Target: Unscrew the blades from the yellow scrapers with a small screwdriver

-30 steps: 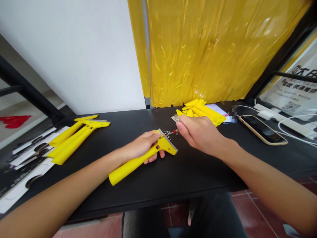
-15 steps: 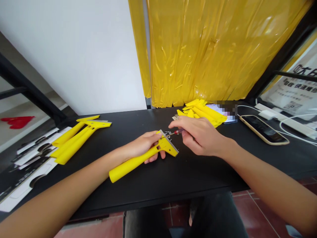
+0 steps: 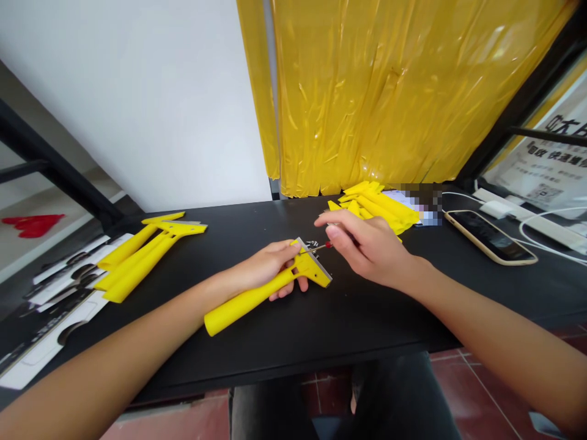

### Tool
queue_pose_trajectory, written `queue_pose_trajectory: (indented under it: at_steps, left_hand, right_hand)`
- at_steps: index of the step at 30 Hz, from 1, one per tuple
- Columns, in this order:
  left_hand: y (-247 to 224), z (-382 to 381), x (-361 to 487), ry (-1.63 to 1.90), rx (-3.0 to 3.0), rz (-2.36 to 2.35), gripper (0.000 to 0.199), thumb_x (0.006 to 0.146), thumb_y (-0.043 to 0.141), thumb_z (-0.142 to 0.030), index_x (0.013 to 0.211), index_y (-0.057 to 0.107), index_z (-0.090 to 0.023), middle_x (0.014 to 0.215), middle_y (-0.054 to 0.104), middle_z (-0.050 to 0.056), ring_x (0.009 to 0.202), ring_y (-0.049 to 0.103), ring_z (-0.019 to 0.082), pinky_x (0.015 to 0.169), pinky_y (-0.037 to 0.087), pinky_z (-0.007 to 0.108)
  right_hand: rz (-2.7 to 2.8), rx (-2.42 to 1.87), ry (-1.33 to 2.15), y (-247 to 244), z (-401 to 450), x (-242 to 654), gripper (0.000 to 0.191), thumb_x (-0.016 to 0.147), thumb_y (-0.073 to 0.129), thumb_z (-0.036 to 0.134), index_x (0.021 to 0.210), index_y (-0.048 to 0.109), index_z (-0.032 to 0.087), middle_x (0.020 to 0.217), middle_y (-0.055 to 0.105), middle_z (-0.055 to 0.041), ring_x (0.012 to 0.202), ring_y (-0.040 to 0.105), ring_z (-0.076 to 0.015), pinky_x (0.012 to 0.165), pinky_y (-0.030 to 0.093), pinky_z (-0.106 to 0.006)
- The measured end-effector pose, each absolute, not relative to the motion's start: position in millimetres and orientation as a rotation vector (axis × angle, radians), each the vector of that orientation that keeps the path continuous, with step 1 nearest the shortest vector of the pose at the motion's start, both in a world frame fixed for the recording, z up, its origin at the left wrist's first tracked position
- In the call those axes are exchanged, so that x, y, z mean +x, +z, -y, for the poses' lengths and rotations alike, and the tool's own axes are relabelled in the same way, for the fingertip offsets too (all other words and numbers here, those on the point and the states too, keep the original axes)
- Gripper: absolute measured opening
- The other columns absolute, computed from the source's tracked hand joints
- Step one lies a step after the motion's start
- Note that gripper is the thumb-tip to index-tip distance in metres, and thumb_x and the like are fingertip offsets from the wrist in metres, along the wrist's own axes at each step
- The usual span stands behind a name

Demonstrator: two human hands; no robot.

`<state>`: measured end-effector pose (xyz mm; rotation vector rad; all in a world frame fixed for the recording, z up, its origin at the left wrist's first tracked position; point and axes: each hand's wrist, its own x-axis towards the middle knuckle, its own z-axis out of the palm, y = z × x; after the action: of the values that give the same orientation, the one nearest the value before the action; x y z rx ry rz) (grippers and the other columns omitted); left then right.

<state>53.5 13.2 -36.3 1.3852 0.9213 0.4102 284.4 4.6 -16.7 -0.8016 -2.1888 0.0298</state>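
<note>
Yellow moulded plastic scraper handle [image 3: 243,304] in my left hand [image 3: 263,266]: smooth, slight sheen. Bright flat steel blade [image 3: 320,264] along its head, plain metal finish. My right hand [image 3: 371,250] pinches a small red-and-metal screwdriver [image 3: 321,247], too small to judge its finish. Bench is a black matt board [image 3: 367,324]. Behind it, glossy wrinkled yellow plastic sheeting [image 3: 380,91], beside a smooth matt white wall [image 3: 137,104]. Phone at right: glossy black glass with a gold metal-look rim [image 3: 490,237]. Floor: dark red tile [image 3: 463,379], faint sheen.
</note>
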Motion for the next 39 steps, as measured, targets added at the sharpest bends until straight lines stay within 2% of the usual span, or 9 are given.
queue_pose_trajectory:
  at_steps: [4,7,13,17,20,23,29,35,39]
  left_hand:
    - [-35.9,-13.4,53.9,0.409,1.375,-0.926,0.045,0.102,0.038,-0.054,0.103,0.059,-0.014,0.076,0.072,0.01,0.042,0.054,0.013,0.031,0.041,0.022]
    - [-35.9,-13.9,53.6,0.414,1.375,-0.934,0.047,0.101,0.039,-0.056,0.102,0.06,-0.014,0.076,0.072,0.011,0.042,0.054,0.014,0.031,0.041,0.022]
    - [-39.8,-15.9,54.4,0.458,1.332,-0.906,0.044,0.101,0.039,-0.054,0.102,0.057,-0.014,0.075,0.072,0.012,0.039,0.053,0.014,0.029,0.04,0.022]
    - [-38.3,-15.9,55.5,0.489,1.283,-0.879,0.025,0.093,0.042,-0.029,0.11,0.054,-0.016,0.074,0.072,0.01,0.039,0.054,0.015,0.03,0.04,0.022]
    - [-34.3,-13.4,56.0,0.499,1.298,-0.891,0.029,0.084,0.045,-0.017,0.112,0.05,-0.018,0.076,0.073,0.008,0.042,0.056,0.015,0.032,0.039,0.02]
    - [-31.7,-10.9,56.0,0.48,1.304,-0.905,0.024,0.087,0.046,-0.02,0.111,0.049,-0.018,0.078,0.073,0.009,0.044,0.056,0.014,0.035,0.041,0.02]
    - [-33.0,-11.2,55.1,0.466,1.32,-0.899,0.024,0.088,0.047,-0.022,0.112,0.049,-0.017,0.081,0.074,0.011,0.046,0.057,0.014,0.036,0.041,0.021]
    - [-33.1,-11.6,54.3,0.452,1.322,-0.878,0.023,0.089,0.048,-0.024,0.111,0.051,-0.018,0.082,0.073,0.01,0.048,0.059,0.014,0.037,0.042,0.021]
    - [-34.0,-12.4,53.5,0.461,1.318,-0.88,0.023,0.089,0.049,-0.025,0.111,0.051,-0.017,0.083,0.074,0.011,0.048,0.059,0.015,0.036,0.042,0.021]
  right_hand:
    - [2.158,-0.747,0.114,-17.5,-5.6,283.5,0.032,0.099,0.048,0.019,0.131,0.053,0.019,0.07,0.059,0.0051,0.054,0.052,-0.01,0.058,0.041,-0.024]
    - [2.158,-0.668,0.087,-18.2,-6.1,282.7,0.035,0.097,0.051,0.017,0.132,0.051,0.019,0.082,0.063,0.001,0.063,0.055,-0.0116,0.061,0.043,-0.025]
    - [2.213,-0.649,0.066,-17.6,-7.6,283.3,0.027,0.099,0.048,0.018,0.125,0.055,0.02,0.093,0.068,-0.0028,0.073,0.062,-0.0139,0.064,0.045,-0.027]
    - [2.168,-0.779,0.057,-19.3,-9.8,283.3,0.015,0.102,0.05,0.027,0.113,0.059,0.021,0.089,0.07,-0.0006,0.072,0.065,-0.0138,0.064,0.044,-0.026]
    - [2.141,-0.784,0.109,-20.1,-10.1,283.1,0.024,0.099,0.05,0.021,0.123,0.055,0.02,0.084,0.066,0.0003,0.067,0.061,-0.0128,0.063,0.044,-0.026]
    - [2.16,-0.717,0.127,-19.7,-9.2,282.8,0.034,0.095,0.051,0.017,0.129,0.052,0.018,0.09,0.065,-0.0019,0.069,0.06,-0.0131,0.064,0.045,-0.026]
    - [2.153,-0.793,0.034,-18.5,-9.0,283.5,0.013,0.101,0.053,0.031,0.102,0.062,0.021,0.082,0.069,0.0002,0.065,0.062,-0.0125,0.062,0.042,-0.025]
    - [2.165,-0.748,0.088,-18.2,-7.8,283.0,0.029,0.096,0.05,0.019,0.124,0.055,0.019,0.084,0.066,-0.0003,0.067,0.061,-0.0133,0.064,0.044,-0.026]
    - [2.188,-0.819,-0.001,-16.7,-7.7,283.5,0.012,0.099,0.056,0.031,0.1,0.063,0.021,0.077,0.069,0.0007,0.063,0.061,-0.0125,0.062,0.041,-0.026]
